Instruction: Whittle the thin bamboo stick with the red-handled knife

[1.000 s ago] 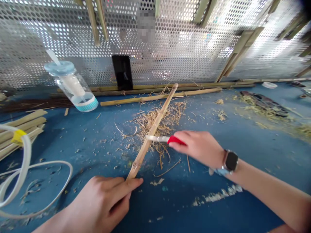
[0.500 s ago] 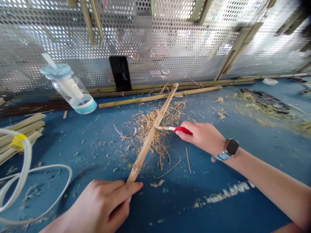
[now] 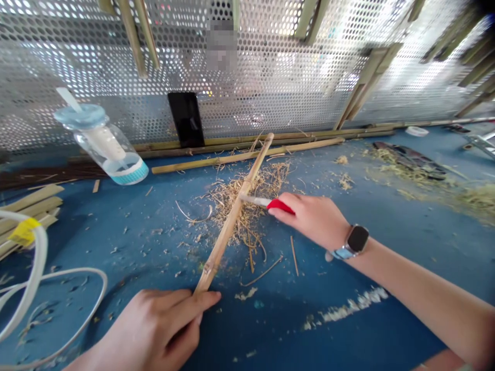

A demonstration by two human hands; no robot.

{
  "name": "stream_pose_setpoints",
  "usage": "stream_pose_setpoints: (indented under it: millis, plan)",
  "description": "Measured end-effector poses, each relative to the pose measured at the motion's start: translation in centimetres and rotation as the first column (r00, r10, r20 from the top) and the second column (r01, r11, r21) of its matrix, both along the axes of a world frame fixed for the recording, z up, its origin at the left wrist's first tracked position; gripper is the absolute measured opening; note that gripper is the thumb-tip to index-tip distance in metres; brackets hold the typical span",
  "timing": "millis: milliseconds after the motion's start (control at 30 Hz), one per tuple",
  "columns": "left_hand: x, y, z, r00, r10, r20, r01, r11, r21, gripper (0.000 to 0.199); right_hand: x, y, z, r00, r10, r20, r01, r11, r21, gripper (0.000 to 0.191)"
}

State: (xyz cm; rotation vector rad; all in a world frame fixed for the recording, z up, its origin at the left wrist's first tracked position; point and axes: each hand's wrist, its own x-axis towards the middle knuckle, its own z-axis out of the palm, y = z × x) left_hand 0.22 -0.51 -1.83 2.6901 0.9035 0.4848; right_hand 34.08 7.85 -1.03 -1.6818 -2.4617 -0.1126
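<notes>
Across the blue desk (image 3: 348,273), a peeled bamboo stick (image 3: 222,240) slants away from the person, its near end pinched under the fingers of the left hand (image 3: 166,322) and its far end reaching over another bamboo stick (image 3: 309,148) that lies crosswise. Closed around the red handle of a knife (image 3: 280,206), the right hand (image 3: 319,219) holds the blade against the slanting stick, a little beyond mid-length; a smartwatch (image 3: 358,238) sits on that wrist. Curly shavings (image 3: 276,180) are heaped beneath and on both sides of the slanting stick. Behind, a black phone (image 3: 186,121) leans upright by a perforated metal panel (image 3: 251,98). Left of it is a clear bottle (image 3: 112,149) with a blue lid. Nearer, split bamboo strips (image 3: 34,203) lie beside a looped white hose (image 3: 103,291).
</notes>
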Motion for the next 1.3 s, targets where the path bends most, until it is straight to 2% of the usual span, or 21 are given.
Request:
stream_pose_setpoints:
  millis: [100, 133, 200, 267, 333, 400, 467, 500, 533, 600, 667, 700, 867, 900, 1033, 1067, 1200, 1233, 1300]
  plan:
    - [-0.2, 0.0, -0.2, 1.000, 0.000, -0.004, 0.000, 1.000, 0.000, 0.035, -1.2, -1.3, 0.2, 0.982, 0.183, -0.041, -0.184, 0.983, -0.023, 0.060]
    - [-0.2, -0.1, -0.3, 1.000, -0.001, -0.010, 0.001, 1.000, -0.003, 0.035, -1.3, -1.4, 0.2, 0.977, 0.207, -0.040, -0.209, 0.978, -0.027, 0.060]
    - [-0.3, -0.1, -0.4, 1.000, -0.001, -0.015, 0.001, 1.000, 0.001, 0.036, -0.9, -0.7, 0.3, 0.990, 0.137, -0.022, -0.138, 0.990, -0.036, 0.059]
    - [-0.5, -0.2, -0.7, 1.000, -0.004, -0.016, 0.004, 1.000, 0.017, 0.035, -0.3, 0.3, 0.5, 1.000, -0.001, 0.009, 0.001, 1.000, -0.023, 0.057]
    - [-0.7, -0.2, -0.9, 1.000, -0.007, -0.026, 0.007, 0.999, 0.034, 0.035, -0.3, 0.6, 0.6, 0.999, -0.029, 0.026, 0.029, 1.000, -0.004, 0.057]
    - [-0.7, -0.3, -1.0, 0.999, -0.006, -0.033, 0.008, 0.999, 0.050, 0.034, -1.1, -0.1, 0.6, 0.994, 0.106, 0.019, -0.106, 0.994, -0.021, 0.059]
    - [-0.7, -0.2, -1.0, 0.999, -0.006, -0.033, 0.007, 0.999, 0.047, 0.035, -1.9, -0.9, 0.5, 0.967, 0.254, 0.005, -0.253, 0.966, -0.059, 0.062]
    - [-0.6, -0.2, -0.9, 0.999, -0.008, -0.031, 0.009, 0.999, 0.040, 0.036, -2.0, -1.0, 0.5, 0.962, 0.273, 0.007, -0.272, 0.960, -0.066, 0.063]
    - [-0.5, -0.2, -0.8, 1.000, -0.014, -0.028, 0.015, 0.999, 0.032, 0.036, -1.9, -0.9, 0.5, 0.971, 0.237, 0.019, -0.236, 0.970, -0.058, 0.065]
    - [-0.3, -0.1, -0.6, 1.000, -0.021, -0.015, 0.022, 0.999, 0.026, 0.035, -1.1, -0.1, 0.4, 0.995, 0.075, 0.059, -0.074, 0.997, -0.020, 0.066]
    - [-0.1, -0.1, -0.5, 1.000, -0.018, 0.005, 0.018, 1.000, 0.025, 0.034, -0.3, 0.6, 0.3, 0.992, -0.079, 0.101, 0.075, 0.996, 0.051, 0.065]
    - [0.0, -0.1, -0.4, 1.000, -0.015, 0.016, 0.015, 1.000, 0.022, 0.033, -0.1, 0.6, 0.3, 0.988, -0.107, 0.108, 0.100, 0.992, 0.075, 0.064]
    - [0.5, 0.0, 0.0, 0.999, -0.015, 0.039, 0.015, 1.000, 0.011, 0.034, -0.4, -1.0, 0.3, 0.994, 0.102, 0.032, -0.102, 0.995, 0.002, 0.067]
    - [0.7, 0.0, 0.1, 0.999, -0.009, 0.048, 0.009, 1.000, 0.015, 0.035, -0.2, -1.0, 0.3, 0.996, 0.085, 0.033, -0.085, 0.996, 0.002, 0.068]
    - [1.1, -0.2, 0.1, 0.996, 0.017, 0.092, -0.019, 1.000, 0.019, 0.035, 0.8, 0.1, 0.3, 0.989, -0.116, 0.096, 0.109, 0.991, 0.083, 0.068]
    - [1.1, -0.2, 0.1, 0.995, 0.024, 0.098, -0.026, 1.000, 0.018, 0.035, 0.7, 0.2, 0.3, 0.989, -0.111, 0.102, 0.102, 0.991, 0.088, 0.067]
    - [1.3, -0.3, 0.1, 0.993, 0.034, 0.113, -0.037, 0.999, 0.020, 0.036, -0.3, -0.5, 0.1, 0.996, 0.048, 0.081, -0.050, 0.999, 0.022, 0.065]
    - [1.3, -0.3, 0.1, 0.993, 0.031, 0.112, -0.034, 0.999, 0.020, 0.036, -0.4, -0.6, 0.1, 0.996, 0.038, 0.084, -0.039, 0.999, 0.019, 0.065]
    - [1.3, -0.3, 0.3, 0.994, 0.022, 0.103, -0.024, 1.000, 0.016, 0.036, -0.1, -0.3, 0.1, 0.993, -0.058, 0.105, 0.054, 0.998, 0.044, 0.065]
